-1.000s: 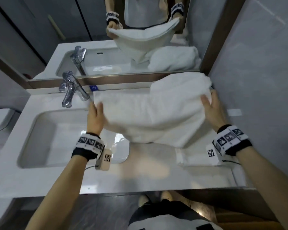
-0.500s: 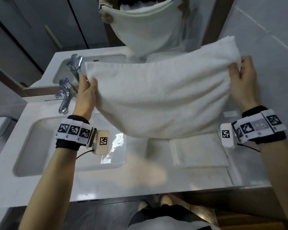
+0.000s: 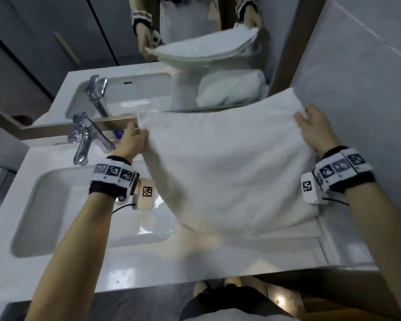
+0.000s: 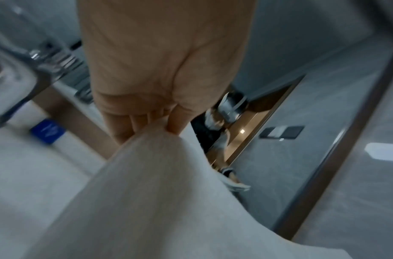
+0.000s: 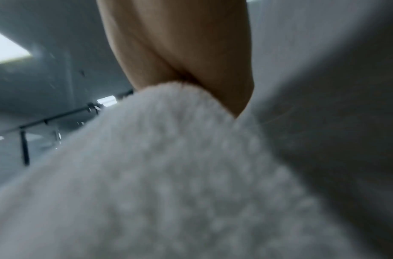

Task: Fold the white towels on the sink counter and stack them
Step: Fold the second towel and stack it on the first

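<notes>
A white towel (image 3: 229, 167) hangs spread between my two hands above the sink counter (image 3: 148, 269), its lower part draping down onto the right side. My left hand (image 3: 134, 140) pinches the towel's left top corner near the tap; the left wrist view shows the fingers (image 4: 175, 121) closed on the cloth (image 4: 160, 192). My right hand (image 3: 310, 126) grips the right top corner by the wall, with towel (image 5: 168, 175) filling the right wrist view. A folded white towel (image 3: 294, 230) lies flat under the hanging one, mostly hidden.
A chrome tap (image 3: 86, 137) stands at the back left over the white basin (image 3: 33, 216). The mirror (image 3: 171, 54) runs along the back and reflects another bunched towel. A grey tiled wall (image 3: 368, 89) closes the right side. A blue tag (image 3: 119, 133) sits by the mirror ledge.
Both hands lifted the towel off the counter, spread it wide, and have now lowered it again toward the counter over the folded towel.
</notes>
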